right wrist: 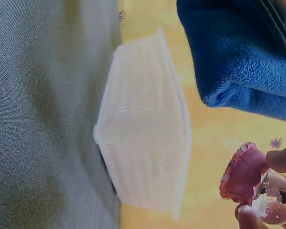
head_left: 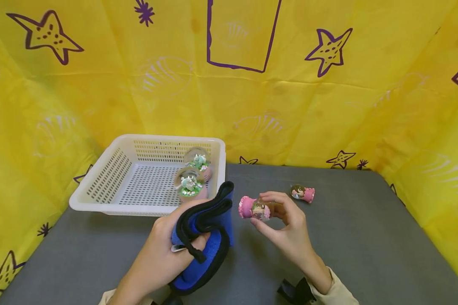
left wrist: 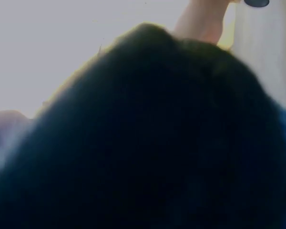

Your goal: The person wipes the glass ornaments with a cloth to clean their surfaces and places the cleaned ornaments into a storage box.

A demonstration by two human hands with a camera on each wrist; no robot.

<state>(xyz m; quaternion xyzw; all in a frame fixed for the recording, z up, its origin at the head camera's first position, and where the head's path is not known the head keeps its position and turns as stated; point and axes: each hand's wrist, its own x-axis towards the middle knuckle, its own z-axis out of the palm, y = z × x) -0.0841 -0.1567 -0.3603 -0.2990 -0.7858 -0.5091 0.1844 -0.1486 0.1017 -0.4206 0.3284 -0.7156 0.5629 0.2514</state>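
My left hand (head_left: pixel 164 254) grips a folded blue cloth with black edging (head_left: pixel 210 250), held above the table in front of the basket. In the left wrist view the dark, blurred cloth (left wrist: pixel 148 133) covers most of the picture. With thumb and fingertips, my right hand (head_left: pixel 288 222) pinches a small snow globe (head_left: pixel 248 207) by its clear dome; its pink ruffled base points left, toward the cloth. The right wrist view shows that pink base (right wrist: pixel 245 174) up close, apart from the blue cloth (right wrist: pixel 243 62). Another small pink-based snow globe (head_left: pixel 303 193) lies on its side behind my right hand.
A white perforated plastic basket (head_left: pixel 99 186) stands at the back left of the grey table (head_left: pixel 351 237). Two larger snow globes, one nearer (head_left: pixel 191 184) and one farther (head_left: pixel 198 161), stand at its right end. A yellow patterned curtain (head_left: pixel 252 97) hangs behind and along both sides.
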